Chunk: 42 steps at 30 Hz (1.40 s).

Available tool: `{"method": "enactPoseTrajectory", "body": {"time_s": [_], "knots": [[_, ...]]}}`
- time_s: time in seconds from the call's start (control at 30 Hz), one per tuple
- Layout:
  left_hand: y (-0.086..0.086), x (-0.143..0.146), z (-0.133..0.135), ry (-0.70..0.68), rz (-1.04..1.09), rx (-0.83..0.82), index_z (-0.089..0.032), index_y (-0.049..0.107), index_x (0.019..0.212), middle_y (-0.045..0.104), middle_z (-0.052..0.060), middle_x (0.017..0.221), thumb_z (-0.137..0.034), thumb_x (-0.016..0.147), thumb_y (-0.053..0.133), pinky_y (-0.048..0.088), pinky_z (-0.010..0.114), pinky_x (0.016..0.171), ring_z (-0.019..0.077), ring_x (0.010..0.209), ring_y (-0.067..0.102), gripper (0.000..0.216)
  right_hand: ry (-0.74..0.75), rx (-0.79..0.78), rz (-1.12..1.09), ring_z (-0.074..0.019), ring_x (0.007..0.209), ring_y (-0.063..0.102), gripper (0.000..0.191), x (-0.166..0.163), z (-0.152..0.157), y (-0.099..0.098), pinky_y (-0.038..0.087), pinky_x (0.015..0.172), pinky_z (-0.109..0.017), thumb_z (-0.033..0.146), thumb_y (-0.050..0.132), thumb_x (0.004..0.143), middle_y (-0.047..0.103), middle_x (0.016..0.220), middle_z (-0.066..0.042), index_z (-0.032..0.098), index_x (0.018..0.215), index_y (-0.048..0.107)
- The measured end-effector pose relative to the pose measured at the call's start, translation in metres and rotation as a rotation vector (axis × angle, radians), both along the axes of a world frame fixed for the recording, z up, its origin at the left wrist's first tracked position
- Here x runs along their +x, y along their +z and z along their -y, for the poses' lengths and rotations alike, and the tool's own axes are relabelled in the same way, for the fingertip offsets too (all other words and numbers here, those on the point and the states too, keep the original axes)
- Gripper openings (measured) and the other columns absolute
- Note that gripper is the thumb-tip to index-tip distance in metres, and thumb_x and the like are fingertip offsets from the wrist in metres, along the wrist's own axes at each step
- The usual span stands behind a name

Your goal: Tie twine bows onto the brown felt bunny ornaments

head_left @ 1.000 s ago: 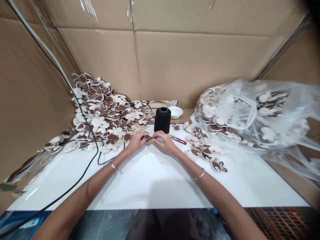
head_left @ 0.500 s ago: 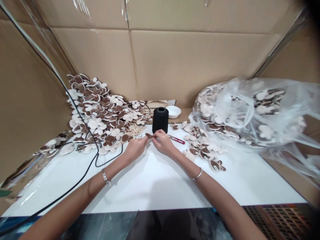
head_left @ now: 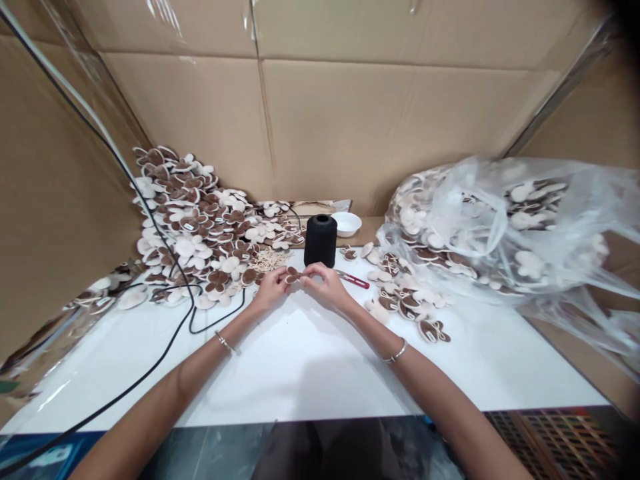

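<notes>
A small brown and cream flower-shaped patch (head_left: 291,275) is pinched between both hands above the white table (head_left: 310,360). My left hand (head_left: 270,288) grips its left side with closed fingers. My right hand (head_left: 325,285) pinches its right side, fingertips pressed together. A black thread spool (head_left: 321,240) stands upright just behind the hands. Red thread snips (head_left: 354,279) lie on the table right of my right hand.
A heap of the same patches (head_left: 195,227) fills the back left, with a bundle of pale strings (head_left: 267,260) at its edge. A clear plastic bag (head_left: 505,227) of patches lies at the right, several spilled (head_left: 410,293) beside it. A white bowl (head_left: 347,223) sits behind the spool. Black cable (head_left: 165,340) crosses the left.
Both hands stayed together on the patch, shifting slightly and turning it between the fingertips. The view tilted a little.
</notes>
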State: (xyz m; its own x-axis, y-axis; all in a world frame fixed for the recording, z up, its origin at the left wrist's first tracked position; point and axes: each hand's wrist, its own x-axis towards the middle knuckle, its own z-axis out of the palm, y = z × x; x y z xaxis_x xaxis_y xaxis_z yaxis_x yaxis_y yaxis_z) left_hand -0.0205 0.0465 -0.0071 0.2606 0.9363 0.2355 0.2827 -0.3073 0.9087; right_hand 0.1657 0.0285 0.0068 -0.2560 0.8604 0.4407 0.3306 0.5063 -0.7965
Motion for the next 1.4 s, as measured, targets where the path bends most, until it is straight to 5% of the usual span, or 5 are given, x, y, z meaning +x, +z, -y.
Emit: {"method": "enactPoseTrajectory", "body": {"time_s": [0.33,0.57,0.8,1.17,1.4], "knots": [[0.056,-0.013,-0.027,-0.325,-0.944,0.565,-0.017,0.063,0.085,0.065,0.004,0.065,-0.022,0.092,0.046,0.035,0.023,0.057,0.016,0.059,0.059,0.019,0.145,0.305,0.331,-0.023,0.1,0.055,0.017,0.008,-0.006,-0.001,0.051,0.082,-0.035,0.012,0.05,0.09,0.06,0.087,-0.009,0.018,0.096,0.066],[0.04,-0.007,0.018,-0.13,-1.008,0.621,-0.015,0.057,0.086,0.065,0.007,0.067,-0.022,0.097,0.04,0.034,0.025,0.052,0.0192,0.06,0.062,0.021,0.0,0.279,0.261,-0.0235,0.096,0.056,0.01,0.002,-0.004,-0.006,0.05,0.08,-0.034,0.014,0.054,0.088,0.058,0.085,-0.009,0.018,0.085,0.063],[0.008,-0.002,0.042,0.106,-0.588,0.245,-0.019,0.058,0.088,0.067,0.003,0.071,-0.031,0.097,0.04,0.038,0.025,0.058,0.0171,0.061,0.062,0.024,-0.163,0.116,0.046,-0.0191,0.082,0.059,0.004,-0.001,-0.003,-0.001,0.049,0.077,-0.031,0.019,0.062,0.084,0.058,0.081,-0.004,0.019,0.08,0.063],[0.013,0.006,0.03,-0.03,0.371,-0.588,-0.012,0.062,0.088,0.06,0.001,0.066,-0.047,0.078,0.07,0.022,0.017,0.037,0.0022,0.041,0.036,0.038,-0.15,0.099,0.021,-0.0181,0.082,0.059,0.005,-0.002,0.003,0.002,0.048,0.076,-0.029,0.021,0.061,0.084,0.059,0.083,-0.004,0.019,0.082,0.065],[0.014,0.013,0.035,-0.088,0.715,-0.705,-0.008,0.064,0.079,0.061,0.003,0.071,-0.028,0.065,0.084,0.02,0.011,0.037,-0.0008,0.045,0.036,0.031,-0.166,0.078,-0.019,-0.017,0.081,0.059,0.005,-0.003,0.005,0.006,0.047,0.076,-0.028,0.021,0.063,0.083,0.06,0.083,-0.003,0.018,0.081,0.066]]}}
